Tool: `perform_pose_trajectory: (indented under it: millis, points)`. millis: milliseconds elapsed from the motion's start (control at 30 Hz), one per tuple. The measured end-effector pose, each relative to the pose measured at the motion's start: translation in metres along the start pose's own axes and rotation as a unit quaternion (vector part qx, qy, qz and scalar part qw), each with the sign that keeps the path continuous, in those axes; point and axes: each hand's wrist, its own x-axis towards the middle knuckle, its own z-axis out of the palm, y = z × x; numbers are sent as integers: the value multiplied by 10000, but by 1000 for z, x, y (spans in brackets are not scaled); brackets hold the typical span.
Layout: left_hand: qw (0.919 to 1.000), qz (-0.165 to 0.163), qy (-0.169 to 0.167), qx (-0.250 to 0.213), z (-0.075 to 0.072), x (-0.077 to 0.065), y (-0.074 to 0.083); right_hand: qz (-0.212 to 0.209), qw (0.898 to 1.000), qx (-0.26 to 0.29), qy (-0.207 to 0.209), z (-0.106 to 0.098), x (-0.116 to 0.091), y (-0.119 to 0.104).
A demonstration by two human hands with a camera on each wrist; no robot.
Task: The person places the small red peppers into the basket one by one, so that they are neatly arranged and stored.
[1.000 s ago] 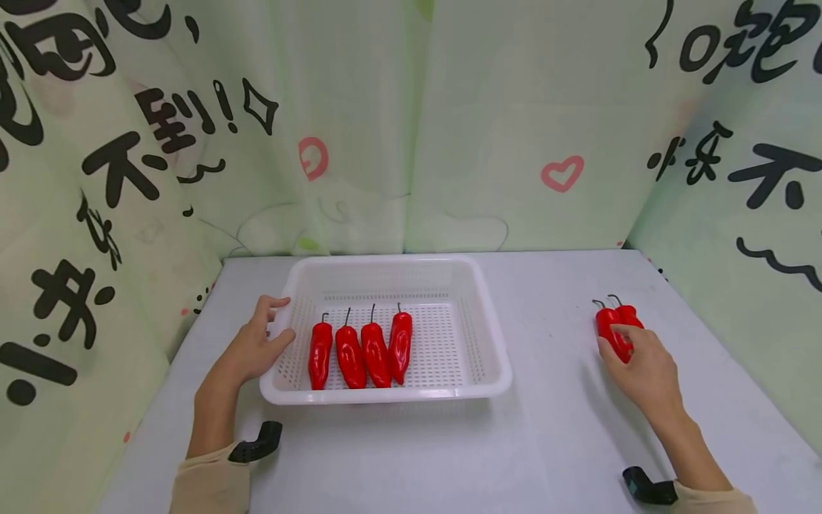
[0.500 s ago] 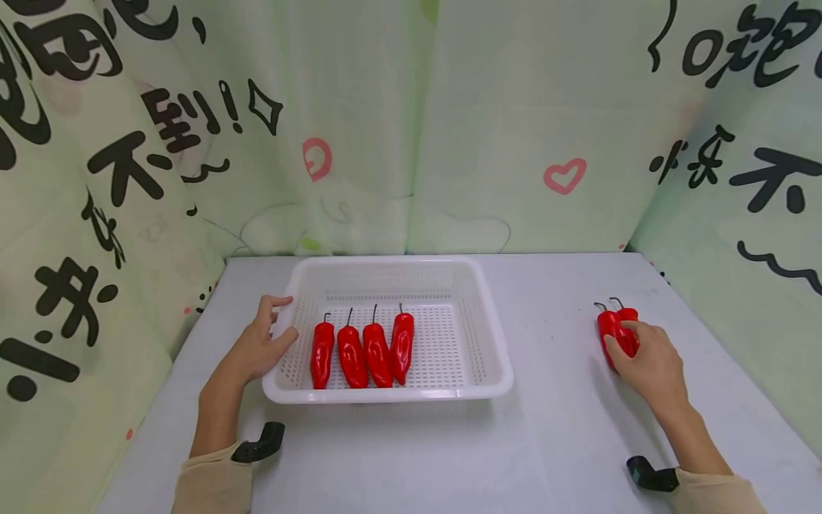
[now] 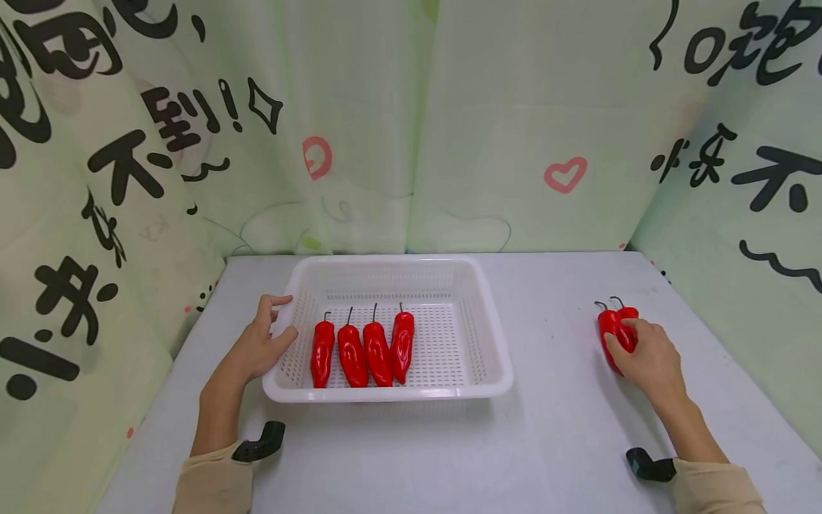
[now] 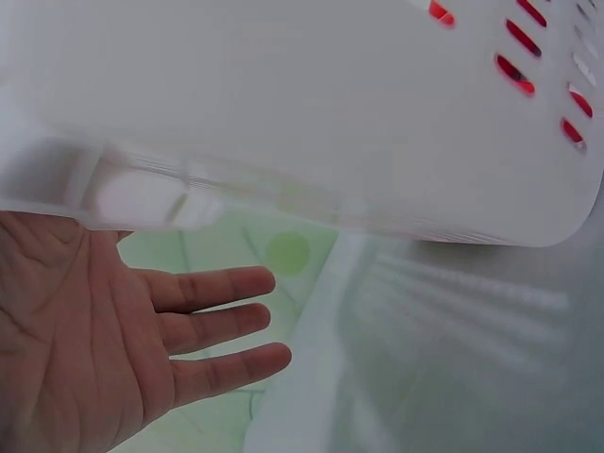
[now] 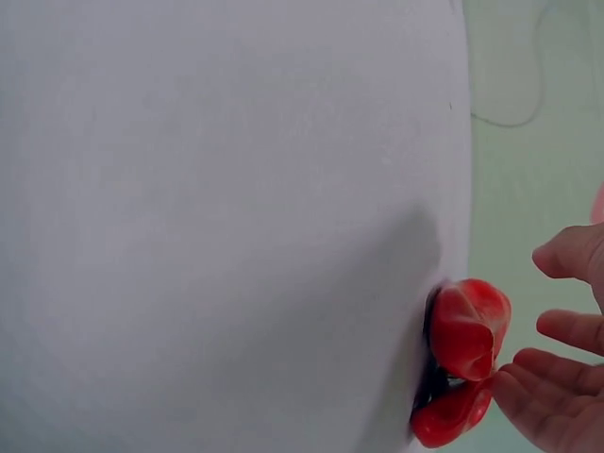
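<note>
Two red chili peppers lie side by side on the table at the right: the left pepper point(image 3: 606, 325) shows more, and the right pepper point(image 3: 628, 313) is partly covered by my right hand point(image 3: 651, 360). In the right wrist view the thumb stands apart from the nearer pepper point(image 5: 464, 330), and loosely extended fingers point(image 5: 528, 387) touch or nearly touch the peppers. My left hand point(image 3: 253, 346) rests at the left rim of a white perforated basket point(image 3: 385, 394), thumb and index finger on the rim. Below it, straight fingers point(image 4: 222, 326) show. Several red chili peppers point(image 3: 352, 357) stand in a row inside.
The basket sits on a white table point(image 3: 411, 457), left of centre. A light green printed curtain point(image 3: 475, 128) encloses the table at the back and sides. Black camera mounts point(image 3: 260, 442) stick out at both wrists.
The right thumb and fingers have shifted slightly to the right over the pair of peppers, and the forearm has moved slightly up in view. The left hand and the basket stay put.
</note>
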Motion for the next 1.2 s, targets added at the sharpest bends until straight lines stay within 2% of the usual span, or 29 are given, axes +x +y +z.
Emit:
perform_pose_trajectory:
  millis: [867, 1200]
  points:
    - [9999, -52, 18, -145, -1, 1, 0, 105, 9984, 127, -539, 5, 8, 7]
    - [9997, -111, 18, -233, 0, 1, -1, 113, 9992, 126, -365, 5, 4, 5]
